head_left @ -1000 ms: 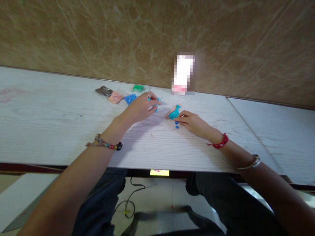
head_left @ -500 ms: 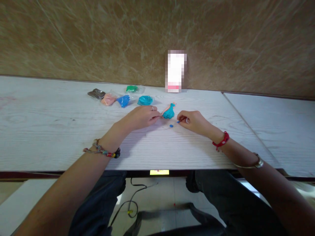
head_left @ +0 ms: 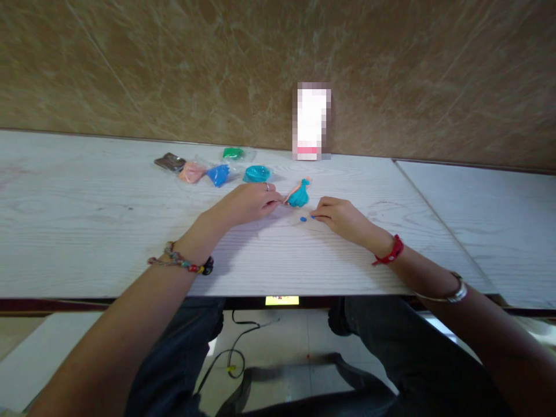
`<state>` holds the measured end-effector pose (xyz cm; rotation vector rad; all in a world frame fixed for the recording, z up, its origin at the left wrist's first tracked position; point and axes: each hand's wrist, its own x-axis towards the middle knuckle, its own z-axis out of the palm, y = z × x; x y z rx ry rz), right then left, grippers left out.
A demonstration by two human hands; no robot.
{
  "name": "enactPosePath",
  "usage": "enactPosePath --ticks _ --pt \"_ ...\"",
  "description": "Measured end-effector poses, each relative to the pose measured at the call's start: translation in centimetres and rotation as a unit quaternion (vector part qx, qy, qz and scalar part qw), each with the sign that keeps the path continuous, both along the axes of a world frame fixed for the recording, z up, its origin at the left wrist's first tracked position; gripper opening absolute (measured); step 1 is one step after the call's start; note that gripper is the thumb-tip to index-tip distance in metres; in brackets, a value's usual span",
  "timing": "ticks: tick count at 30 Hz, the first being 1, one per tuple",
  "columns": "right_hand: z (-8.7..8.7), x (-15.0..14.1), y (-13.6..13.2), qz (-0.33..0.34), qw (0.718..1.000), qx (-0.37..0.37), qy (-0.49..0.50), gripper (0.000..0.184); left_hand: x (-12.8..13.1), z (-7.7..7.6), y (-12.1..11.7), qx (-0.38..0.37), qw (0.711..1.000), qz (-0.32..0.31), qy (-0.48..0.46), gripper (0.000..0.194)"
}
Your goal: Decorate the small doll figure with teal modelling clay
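Note:
A small figure of turquoise and pink modelling clay [head_left: 299, 196] lies on the white table, its narrow end pointing away from me. My left hand [head_left: 259, 201] is closed, with its fingertips pinched at the pink strip on the figure's lower left edge. To the right of the figure, my right hand [head_left: 335, 214] is closed in a pinch on a small bit of blue clay [head_left: 313, 217], which mostly hides behind the fingertips. A flat blue clay dot [head_left: 303, 219] lies between the hands, just below the figure.
Left of the figure lie clear bags of clay: turquoise [head_left: 256, 174], blue [head_left: 218, 175], pink [head_left: 191, 172], green [head_left: 233, 153] and dark brown [head_left: 170, 162]. A blurred-out upright phone-shaped object [head_left: 310, 121] leans against the brown marbled wall [head_left: 174, 69]. The table's front edge runs above my legs.
My right hand has turned slightly, its fingers closing together and hiding more of the blue bit. The left hand and the figure stay in place; the whole view has shifted a little.

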<state>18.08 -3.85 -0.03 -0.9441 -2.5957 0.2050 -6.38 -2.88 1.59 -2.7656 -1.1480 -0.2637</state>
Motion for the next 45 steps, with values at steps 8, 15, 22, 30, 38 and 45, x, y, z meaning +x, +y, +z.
enactPosePath --ticks 8,15,22,30,38,45 --pt "-0.45 -0.37 0.24 -0.031 0.999 0.008 0.041 0.018 -0.06 0.03 0.00 -0.004 1.000 0.014 -0.001 0.031" --pt "-0.54 -0.24 0.08 -0.039 0.999 0.024 0.004 0.024 -0.31 0.04 0.03 -0.021 0.999 0.027 0.003 0.030" --pt "-0.13 -0.35 -0.07 -0.068 0.998 0.016 0.012 0.019 -0.44 0.07 0.10 -0.022 0.999 0.028 0.007 0.030" --pt "0.15 -0.20 -0.24 -0.053 0.998 -0.006 0.022 0.017 -0.46 0.33 -0.03 -0.029 0.999 0.035 0.025 0.033" --pt "-0.13 0.07 -0.03 -0.042 0.999 0.009 0.019 0.018 -0.54 0.31 -0.02 -0.034 0.998 0.039 0.023 0.034" --pt "-0.28 0.18 0.12 -0.043 0.998 0.011 0.032 0.017 -0.66 0.20 0.11 -0.034 0.999 0.031 0.020 0.034"
